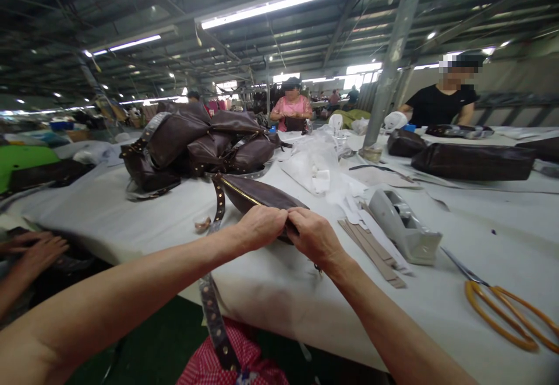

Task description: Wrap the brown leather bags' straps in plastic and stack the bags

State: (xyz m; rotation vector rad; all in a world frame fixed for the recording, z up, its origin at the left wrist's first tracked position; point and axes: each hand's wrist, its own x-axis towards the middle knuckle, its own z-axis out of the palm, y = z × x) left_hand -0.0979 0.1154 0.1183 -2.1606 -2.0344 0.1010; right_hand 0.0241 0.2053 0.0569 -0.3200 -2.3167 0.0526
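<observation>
A dark brown leather bag (pixel 257 191) with a gold zipper lies on the white-covered table in front of me. My left hand (pixel 267 225) and my right hand (pixel 311 232) meet at its right end, both closed on the bag's edge with the fingers pinched together. What exactly sits between the fingertips is hidden. A studded strap (pixel 219 201) runs from the bag's left end, and a plastic-wrapped strap part (pixel 213 309) hangs over the table's near edge towards my lap.
A pile of brown bags (pixel 183 140) stands behind on the left. To the right lie a grey tape dispenser (pixel 404 228), card strips (pixel 373 251) and orange-handled scissors (pixel 502 309). A metal post (pixel 388 76) rises from the table. Another person's hands (pixel 39 254) show at far left; co-workers sit opposite.
</observation>
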